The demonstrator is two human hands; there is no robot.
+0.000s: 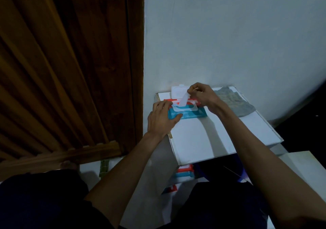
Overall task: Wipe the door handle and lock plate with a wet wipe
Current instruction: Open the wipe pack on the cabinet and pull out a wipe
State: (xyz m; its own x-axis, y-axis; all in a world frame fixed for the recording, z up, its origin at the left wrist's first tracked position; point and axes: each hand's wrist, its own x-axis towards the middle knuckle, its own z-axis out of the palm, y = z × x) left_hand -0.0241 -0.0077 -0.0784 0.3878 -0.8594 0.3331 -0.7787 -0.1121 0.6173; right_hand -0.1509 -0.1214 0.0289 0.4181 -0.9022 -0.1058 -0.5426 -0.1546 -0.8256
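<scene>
As left hand [163,118] covers pack [194,114], wipe [184,100] half-out

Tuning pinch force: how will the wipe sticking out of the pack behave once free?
Likely floppy: the wet wipe runs as a thin strip from the opening to the pinch of the right hand. Probably very light. It may drag the pack along, since the left hand presses it down.

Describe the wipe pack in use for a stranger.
Right of the wooden door stands a white table. At its far left corner, under the left hand, lies a blue-and-red wipe pack. Other packs sit beneath; only this one lies on top, lid open.
</scene>
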